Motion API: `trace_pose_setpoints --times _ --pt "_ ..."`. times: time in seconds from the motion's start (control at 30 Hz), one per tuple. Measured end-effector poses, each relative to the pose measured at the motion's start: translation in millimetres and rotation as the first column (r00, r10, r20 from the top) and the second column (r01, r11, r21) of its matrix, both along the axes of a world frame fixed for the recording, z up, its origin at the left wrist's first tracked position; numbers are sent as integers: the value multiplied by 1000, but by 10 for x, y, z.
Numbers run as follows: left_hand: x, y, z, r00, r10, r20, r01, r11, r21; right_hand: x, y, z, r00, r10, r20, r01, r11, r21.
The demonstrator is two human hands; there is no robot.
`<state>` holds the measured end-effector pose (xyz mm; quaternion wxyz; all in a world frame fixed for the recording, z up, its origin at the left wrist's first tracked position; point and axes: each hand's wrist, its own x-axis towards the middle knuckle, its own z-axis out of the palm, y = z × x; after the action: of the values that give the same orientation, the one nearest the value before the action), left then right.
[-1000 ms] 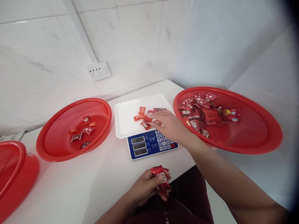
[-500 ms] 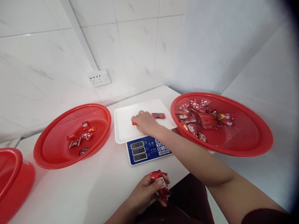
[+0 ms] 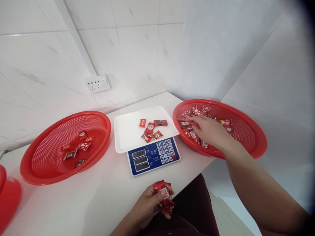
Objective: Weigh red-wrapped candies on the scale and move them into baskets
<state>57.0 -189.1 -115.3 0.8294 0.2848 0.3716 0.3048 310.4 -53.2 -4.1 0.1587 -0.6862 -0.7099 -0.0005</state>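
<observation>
My left hand (image 3: 150, 201), low in front of me, is closed around a bunch of red candy packets (image 3: 164, 196), with the thumb across a white label. My right hand (image 3: 209, 129) reaches into the right red basket (image 3: 256, 137). Its fingers are curved but apart, down among the wrapped candies (image 3: 194, 132); the fingertips are partly hidden. Between the baskets, a white tray (image 3: 128, 131) tops a blue-fronted digital scale (image 3: 154, 152). Several small red candies (image 3: 150, 127) lie on the tray's right half.
To the left, a second red basket (image 3: 98, 131) holds a few scattered candies (image 3: 83, 146). Part of another red container (image 3: 10, 200) shows at the left edge. A wall socket (image 3: 97, 84) is behind the white table (image 3: 105, 193). The table's front edge runs beside my legs.
My right hand has left the tray and moved right into the right basket, uncovering the candies on the tray. My left hand keeps its packets. The view has shifted slightly right.
</observation>
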Motion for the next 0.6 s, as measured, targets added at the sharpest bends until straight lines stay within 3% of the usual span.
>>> trace_pose_setpoints --times 0.13,0.23,0.43,0.6 --pt "14 2 -12 1000 0 -6 0 1000 15 -247 61 -60 980 189 -59 -186 981 49" --pt "5 8 -15 999 31 -9 -30 999 35 -546 192 -137 941 313 -129 -322 945 -57" --pt "-19 16 24 997 67 -31 -66 997 43 -912 400 -328 924 339 -177 -373 901 -220" --pt "-7 3 -1 998 55 -25 -54 997 50 -1196 350 -328 915 370 -161 -399 889 -225"
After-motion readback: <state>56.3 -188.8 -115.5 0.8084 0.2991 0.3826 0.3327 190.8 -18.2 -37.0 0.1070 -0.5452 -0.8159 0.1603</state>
